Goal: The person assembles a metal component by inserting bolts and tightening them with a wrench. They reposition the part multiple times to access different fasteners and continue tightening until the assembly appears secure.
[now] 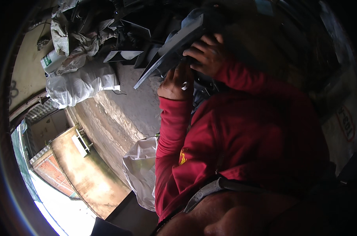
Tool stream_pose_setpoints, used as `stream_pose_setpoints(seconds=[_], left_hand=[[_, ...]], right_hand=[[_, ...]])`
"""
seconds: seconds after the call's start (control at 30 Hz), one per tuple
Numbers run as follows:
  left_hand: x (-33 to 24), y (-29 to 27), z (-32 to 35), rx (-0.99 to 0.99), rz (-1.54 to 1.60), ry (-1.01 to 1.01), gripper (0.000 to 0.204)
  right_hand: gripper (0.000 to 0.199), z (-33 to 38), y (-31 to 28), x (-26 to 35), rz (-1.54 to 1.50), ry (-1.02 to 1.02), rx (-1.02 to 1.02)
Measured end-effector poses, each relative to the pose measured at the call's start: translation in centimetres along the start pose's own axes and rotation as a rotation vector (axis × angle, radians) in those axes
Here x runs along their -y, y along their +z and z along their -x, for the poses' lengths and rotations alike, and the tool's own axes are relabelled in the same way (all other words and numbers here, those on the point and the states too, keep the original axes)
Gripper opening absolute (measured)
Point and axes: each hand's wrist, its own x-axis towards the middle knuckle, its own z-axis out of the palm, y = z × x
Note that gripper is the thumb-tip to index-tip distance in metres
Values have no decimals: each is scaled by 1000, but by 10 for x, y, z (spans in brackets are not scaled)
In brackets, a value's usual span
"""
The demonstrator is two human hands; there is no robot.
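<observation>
A flat dark panel (pixel 168 51), like a thin screen or monitor housing, stands tilted in front of me with its long edge running from lower left to upper right. My right hand (pixel 208 54) lies against its near right side, with bent fingers gripping the edge. Close beside it, my left hand (pixel 176 83), wearing a ring, is closed at the panel's near face. Its fingertips are in shadow, and what they pinch is hidden. Dark parts under the panel are too dim to make out.
Beyond the panel lie more dark panels (pixel 135 28) and a pale-faced one (pixel 123 56). White sacks (pixel 84 82) are heaped at the left, by a white container (pixel 52 61). Another white sack (pixel 141 169) stands by my left arm. Concrete floor (pixel 135 102) stretches toward a bright opening.
</observation>
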Motion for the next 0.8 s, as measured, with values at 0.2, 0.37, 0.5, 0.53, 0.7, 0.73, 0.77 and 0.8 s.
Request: stream_pose_setpoints(seconds=[0.2,0.37,0.5,0.53,0.7,0.73,0.77,0.8], left_hand=[[-14,-3,-24,290,-276,57,20],[60,8,8,216,593,-257,35],[63,23,37,-50,1118,-584,48],[60,22,37,-105,1093,-587,51],[49,13,27,-28,575,-279,36],[45,13,21,-8,357,-181,32],[39,11,16,-17,254,-90,29],[31,9,10,-26,152,1,27]], right_hand=[[50,3,2,-2,60,6,5],[47,0,-5,-5,18,3,32],[46,2,5,-3,43,-2,-36],[46,4,5,-3,48,-1,-45],[46,1,2,-2,55,11,-31],[46,1,2,-2,53,9,-28],[47,2,1,-3,51,8,-25],[47,2,1,-4,49,8,-23]])
